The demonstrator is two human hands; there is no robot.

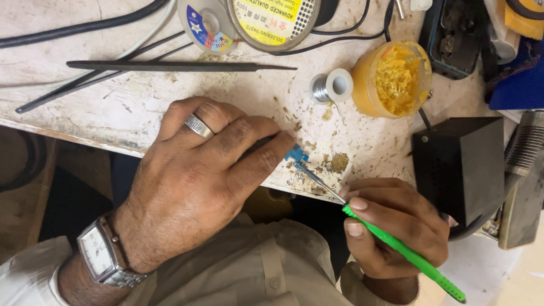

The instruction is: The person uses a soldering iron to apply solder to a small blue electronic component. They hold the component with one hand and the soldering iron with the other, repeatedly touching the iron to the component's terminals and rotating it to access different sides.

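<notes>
My left hand (198, 175), with a ring and a wristwatch, presses down on a small blue part (297, 153) at the front edge of the worn white bench (141, 113); only the part's blue tip shows past my fingertips. My right hand (391, 224) grips a green-handled soldering iron (408, 255) like a pen. Its metal tip (317, 178) touches the bench right beside the blue part. A small spool of solder wire (331, 86) and an open orange jar of yellow flux (394, 79) stand just behind.
Long black tweezers (170, 66) lie across the back of the bench. A round tin of solder paste (272, 20) and a flat wick reel (207, 25) sit at the far edge among cables. A black box (459, 164) stands at the right.
</notes>
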